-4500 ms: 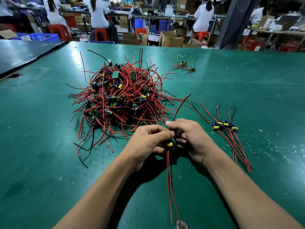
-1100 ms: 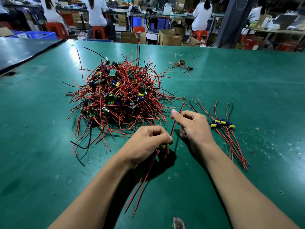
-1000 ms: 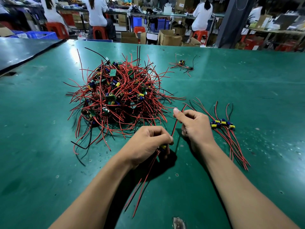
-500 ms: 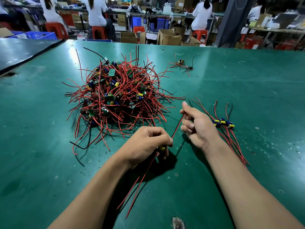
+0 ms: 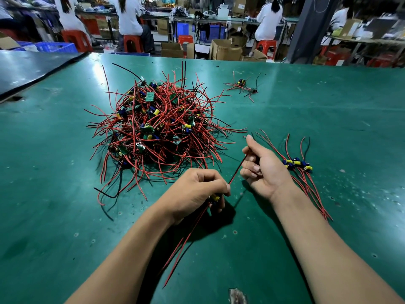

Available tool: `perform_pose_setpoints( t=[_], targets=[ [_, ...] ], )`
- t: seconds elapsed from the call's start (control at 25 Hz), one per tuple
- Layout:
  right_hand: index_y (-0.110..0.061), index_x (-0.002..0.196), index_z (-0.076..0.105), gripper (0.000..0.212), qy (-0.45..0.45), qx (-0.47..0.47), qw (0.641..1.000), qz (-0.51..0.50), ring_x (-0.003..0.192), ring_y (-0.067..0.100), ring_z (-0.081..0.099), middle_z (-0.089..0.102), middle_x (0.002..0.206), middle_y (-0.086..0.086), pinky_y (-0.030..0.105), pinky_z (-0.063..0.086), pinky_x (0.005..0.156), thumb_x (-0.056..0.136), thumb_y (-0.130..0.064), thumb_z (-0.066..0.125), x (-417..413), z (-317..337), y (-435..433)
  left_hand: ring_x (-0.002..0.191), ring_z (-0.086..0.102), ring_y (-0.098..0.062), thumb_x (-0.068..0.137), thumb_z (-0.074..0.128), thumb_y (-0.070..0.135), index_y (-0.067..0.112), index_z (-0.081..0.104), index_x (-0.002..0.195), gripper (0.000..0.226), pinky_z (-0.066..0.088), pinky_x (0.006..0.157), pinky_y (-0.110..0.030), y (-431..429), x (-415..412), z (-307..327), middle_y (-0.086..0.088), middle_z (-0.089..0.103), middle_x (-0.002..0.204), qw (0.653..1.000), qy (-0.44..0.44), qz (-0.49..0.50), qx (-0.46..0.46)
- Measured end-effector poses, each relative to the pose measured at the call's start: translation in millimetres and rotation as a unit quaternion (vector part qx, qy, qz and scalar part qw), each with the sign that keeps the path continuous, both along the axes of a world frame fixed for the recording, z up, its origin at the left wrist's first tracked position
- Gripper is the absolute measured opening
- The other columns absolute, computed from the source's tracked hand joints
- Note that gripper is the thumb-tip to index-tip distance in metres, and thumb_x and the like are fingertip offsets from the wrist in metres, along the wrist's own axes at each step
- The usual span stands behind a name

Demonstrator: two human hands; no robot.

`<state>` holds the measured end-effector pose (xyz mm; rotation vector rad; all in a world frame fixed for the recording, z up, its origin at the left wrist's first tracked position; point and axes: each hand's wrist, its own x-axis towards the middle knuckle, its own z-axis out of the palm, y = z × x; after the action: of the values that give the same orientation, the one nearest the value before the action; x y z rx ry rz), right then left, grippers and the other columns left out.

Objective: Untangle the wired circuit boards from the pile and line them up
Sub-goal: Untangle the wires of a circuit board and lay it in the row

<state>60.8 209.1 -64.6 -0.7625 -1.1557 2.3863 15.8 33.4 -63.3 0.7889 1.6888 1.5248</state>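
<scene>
A big tangled pile (image 5: pixel 157 130) of red and black wires with small green circuit boards sits on the green table (image 5: pixel 328 119) ahead of me. My left hand (image 5: pixel 197 191) grips one circuit board (image 5: pixel 215 198) with a yellow capacitor; its red wires trail toward me. One red wire (image 5: pixel 235 172) of that board runs up to my right hand (image 5: pixel 262 165), which pinches it between thumb and fingers, palm turned toward me. Just right of that hand lies a row of sorted boards (image 5: pixel 297 164) with their wires spread out.
A small separate bundle of wired boards (image 5: pixel 243 86) lies far back on the table. A dark table (image 5: pixel 26 66) adjoins at the left. Behind are seated people, red stools, cardboard boxes and blue crates. A worn spot (image 5: pixel 237 296) marks the near edge.
My right hand has slid up along the red wire, away from the left hand, and turned palm up. The trailing wires under my left hand have swung leftward.
</scene>
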Motion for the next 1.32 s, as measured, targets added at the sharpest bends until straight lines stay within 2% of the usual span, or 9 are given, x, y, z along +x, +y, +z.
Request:
perform_pose_setpoints(
  t=[0.08,0.2,0.4,0.68,0.76,0.88,0.96,1.16,1.32],
  targets=[
    [-0.010,0.078,0.060,0.036,-0.009,0.065,0.998,-0.012,0.036,0.004,0.027,0.037,0.057,-0.006,0.017,0.021,0.035,0.090,-0.043,0.070,1,-2,0,0.053,0.057,-0.019,0.090,0.062,0.007,0.006,0.066,0.075,0.016,0.044,0.050,-0.021,0,0,-2,-0.010,0.064,0.059,1.000,-0.010,0.004,0.010],
    [-0.011,0.090,0.069,0.054,-0.019,0.089,0.996,-0.014,0.041,0.007,0.029,0.041,0.063,-0.007,0.019,0.025,0.038,0.070,-0.060,0.075,3,-3,2,0.057,0.061,-0.018,0.095,0.060,0.018,0.008,0.069,0.082,0.019,0.048,0.053,-0.019,4,0,-4,-0.009,0.068,0.065,0.999,-0.031,0.029,0.025],
    [-0.009,0.097,0.073,0.070,-0.029,0.119,0.992,-0.019,0.043,0.007,0.031,0.045,0.065,-0.007,0.020,0.029,0.040,0.065,-0.071,0.072,4,-6,5,0.072,0.070,-0.029,0.099,0.044,0.047,-0.005,0.066,0.102,0.056,0.058,0.062,-0.031,7,-2,-4,-0.021,0.072,0.081,0.983,-0.158,0.075,0.063],
    [-0.021,0.085,0.066,0.047,-0.040,0.214,0.975,0.044,0.044,0.008,0.037,0.046,0.065,-0.006,0.021,0.028,0.043,0.075,-0.066,0.075,9,-5,-9,0.085,0.071,-0.031,0.095,0.023,0.064,0.003,0.063,0.111,0.075,0.061,0.074,-0.037,11,-7,-7,-0.021,0.073,0.096,0.979,-0.179,0.082,0.052],
    [-0.024,0.088,0.059,0.044,-0.054,0.316,0.944,0.074,0.052,0.008,0.047,0.052,0.073,-0.003,0.023,0.036,0.045,0.074,-0.059,0.081,12,-4,-19,0.094,0.069,-0.032,0.096,0.019,0.064,0.007,0.062,0.115,0.074,0.057,0.083,-0.040,12,-8,-8,-0.019,0.071,0.109,0.978,-0.182,0.079,0.069],
    [-0.023,0.097,0.058,0.041,-0.092,0.504,0.853,0.097,0.066,0.007,0.052,0.060,0.083,-0.004,0.021,0.046,0.064,0.074,-0.039,0.087,14,-5,-32,0.102,0.067,-0.027,0.096,0.018,0.065,0.012,0.061,0.119,0.072,0.053,0.093,-0.040,12,-10,-10,-0.012,0.072,0.114,0.977,-0.185,0.076,0.081],
    [-0.019,0.096,0.061,0.028,-0.090,0.562,0.817,0.094,0.065,0.009,0.054,0.061,0.081,-0.004,0.022,0.047,0.066,0.080,-0.023,0.083,15,-5,-36,0.102,0.066,-0.021,0.096,0.019,0.065,0.018,0.058,0.128,0.070,0.051,0.097,-0.039,12,-11,-12,-0.008,0.072,0.115,0.978,-0.179,0.070,0.076],
    [-0.019,0.085,0.064,0.014,-0.071,0.592,0.803,0.017,0.061,0.003,0.053,0.064,0.075,-0.004,0.013,0.042,0.062,0.082,-0.015,0.077,14,-8,-29,0.110,0.061,-0.025,0.097,0.021,0.062,0.014,0.051,0.138,0.070,0.049,0.102,-0.044,13,-13,-12,-0.007,0.065,0.129,0.979,-0.176,0.068,0.072],
    [-0.021,0.084,0.064,0.012,-0.150,0.619,0.768,-0.064,0.075,0.019,0.059,0.065,0.081,0.001,0.034,0.050,0.075,0.083,-0.024,0.075,12,-14,-3,0.111,0.066,-0.028,0.097,0.023,0.061,0.012,0.057,0.131,0.069,0.057,0.089,-0.037,14,-13,-12,-0.010,0.065,0.126,0.978,-0.177,0.090,0.057]
  ],
)
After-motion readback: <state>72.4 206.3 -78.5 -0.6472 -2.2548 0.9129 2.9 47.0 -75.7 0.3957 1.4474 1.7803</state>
